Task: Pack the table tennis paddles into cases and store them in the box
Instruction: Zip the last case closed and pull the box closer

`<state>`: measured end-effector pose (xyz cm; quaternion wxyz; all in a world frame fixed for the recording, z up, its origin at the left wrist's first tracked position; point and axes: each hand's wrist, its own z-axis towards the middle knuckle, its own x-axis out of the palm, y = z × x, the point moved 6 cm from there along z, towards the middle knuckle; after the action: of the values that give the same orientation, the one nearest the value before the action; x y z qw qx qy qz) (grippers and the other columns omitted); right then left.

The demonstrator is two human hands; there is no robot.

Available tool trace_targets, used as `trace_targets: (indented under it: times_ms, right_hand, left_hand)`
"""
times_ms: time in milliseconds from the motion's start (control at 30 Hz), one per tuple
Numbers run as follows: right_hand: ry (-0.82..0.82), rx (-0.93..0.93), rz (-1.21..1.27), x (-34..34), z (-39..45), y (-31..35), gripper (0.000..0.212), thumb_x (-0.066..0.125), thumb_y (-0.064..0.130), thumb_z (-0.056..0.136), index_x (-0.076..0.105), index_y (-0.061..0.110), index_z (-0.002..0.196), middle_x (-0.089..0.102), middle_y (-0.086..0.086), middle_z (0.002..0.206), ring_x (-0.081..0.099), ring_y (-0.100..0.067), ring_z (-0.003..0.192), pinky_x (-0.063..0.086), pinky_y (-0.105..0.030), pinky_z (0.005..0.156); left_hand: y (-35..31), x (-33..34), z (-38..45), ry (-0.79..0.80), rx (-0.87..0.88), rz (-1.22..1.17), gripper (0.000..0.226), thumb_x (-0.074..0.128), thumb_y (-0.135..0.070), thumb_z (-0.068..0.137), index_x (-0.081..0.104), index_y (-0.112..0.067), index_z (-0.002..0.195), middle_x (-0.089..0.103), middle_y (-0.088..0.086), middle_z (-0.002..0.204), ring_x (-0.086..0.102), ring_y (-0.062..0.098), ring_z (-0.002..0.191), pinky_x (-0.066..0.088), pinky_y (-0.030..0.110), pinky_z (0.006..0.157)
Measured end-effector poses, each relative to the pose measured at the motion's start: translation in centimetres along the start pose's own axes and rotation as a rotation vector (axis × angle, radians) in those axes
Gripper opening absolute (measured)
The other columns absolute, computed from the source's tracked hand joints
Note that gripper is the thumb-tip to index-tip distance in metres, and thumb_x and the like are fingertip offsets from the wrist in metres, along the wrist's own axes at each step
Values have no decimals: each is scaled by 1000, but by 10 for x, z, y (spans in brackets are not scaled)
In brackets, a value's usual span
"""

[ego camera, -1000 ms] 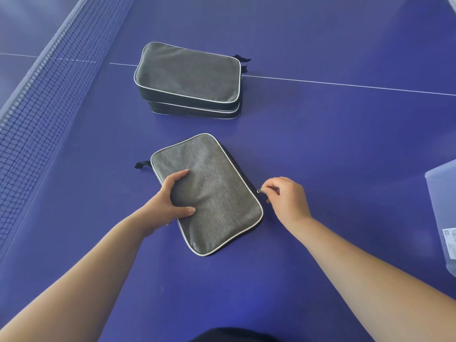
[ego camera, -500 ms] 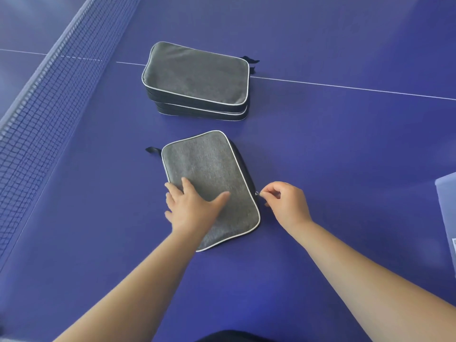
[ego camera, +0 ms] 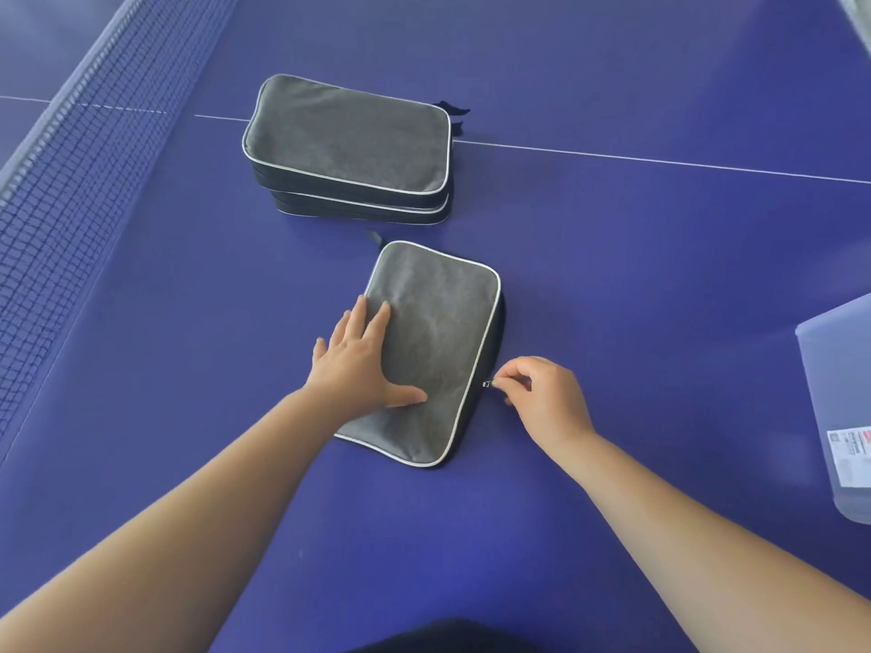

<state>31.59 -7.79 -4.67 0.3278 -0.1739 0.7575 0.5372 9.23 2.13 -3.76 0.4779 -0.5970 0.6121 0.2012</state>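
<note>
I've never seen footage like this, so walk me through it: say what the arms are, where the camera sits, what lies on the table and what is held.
No machine here: these are a person's two bare arms, filmed by one wide-angle camera worn on the head, looking down. The surface is a blue table tennis table with its net at left. The left hand presses flat on a grey case. The right hand pinches that case's zipper pull. Behind lie two stacked cases. A translucent box sits at the right edge.

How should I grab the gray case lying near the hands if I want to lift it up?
Probably by its long sides. The near case lies flat on the table, so come from above, thumb on one long edge and fingers on the other. It looks thin and soft; the left hand presses it flat while the right hand pinches the zipper pull.
</note>
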Motion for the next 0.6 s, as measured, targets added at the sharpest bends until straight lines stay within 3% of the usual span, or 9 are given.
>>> trace_targets:
  times_ms: [233, 367, 433, 500, 600]
  right_hand:
    - [-82, 134, 66, -24, -2, -23, 14, 62, 17, 91, 66, 24, 79, 66, 12, 82, 67, -6, 68, 55, -34, 70]
    - [-86, 159, 52, -34, -4, -33, 15, 61, 18, 91, 66, 24, 79, 66, 12, 85, 68, -7, 67, 55, -35, 69]
    - [-87, 153, 44, -34, -6, -33, 15, 61, 18, 91, 66, 24, 79, 66, 12, 85, 67, -7, 68, 55, -35, 68]
    - [-89, 146, 37, -33, -7, -32, 14, 61, 18, 92, 66, 24, 79, 66, 13, 84, 67, -7, 68, 55, -34, 68]
    - [-86, 145, 40, -32, -8, -34, 13, 62, 19, 92, 67, 24, 81, 65, 13, 83, 67, -8, 69, 56, -34, 68]
  left_hand:
    - [-8, -11, 8, 139, 205, 245, 129, 79, -66, 60, -6, -42, 153, -13, -15, 162, -10, 18, 151, 1, 55, 120]
    - [-11, -12, 7, 200, 203, 318, 124, 80, -57, 65, -7, -44, 153, -17, -14, 161, -15, 18, 150, -3, 55, 119]
    - [-21, -9, 4, 152, 145, 236, 113, 74, -56, 73, -2, -37, 155, -13, -3, 163, -11, 21, 151, -2, 53, 120]
    - [-32, -3, -2, 3, 18, 89, 100, 62, -61, 83, 4, -26, 156, -7, 9, 164, -4, 26, 151, 2, 50, 121]
    - [-42, 14, -9, -179, -184, -50, 104, 50, -72, 82, 3, -16, 156, -7, 16, 163, -8, 30, 150, -1, 49, 121]
